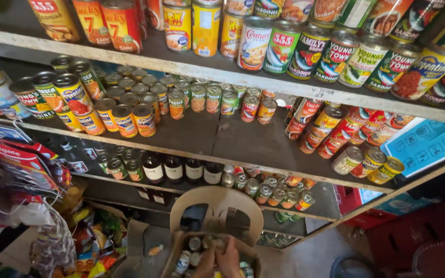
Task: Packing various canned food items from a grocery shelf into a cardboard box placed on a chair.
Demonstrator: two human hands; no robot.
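Note:
At the bottom centre, my left hand (205, 265) and my right hand (230, 259) reach down side by side into an open cardboard box (172, 260). The box rests on the seat of a beige plastic chair (217, 198) and holds several small tin cans (194, 244). Both hands are low in the box among the cans, fingers pointing down. Only the backs of the hands show at the frame's edge, so what the fingers grip is hidden.
Wooden shelves (263, 85) rise in front, packed with labelled tin cans (254, 44). A lower shelf carries dark bottles (173, 167) and more cans. Hanging sachets and packets (21, 170) crowd the left. Red crates (387, 216) stand at the right.

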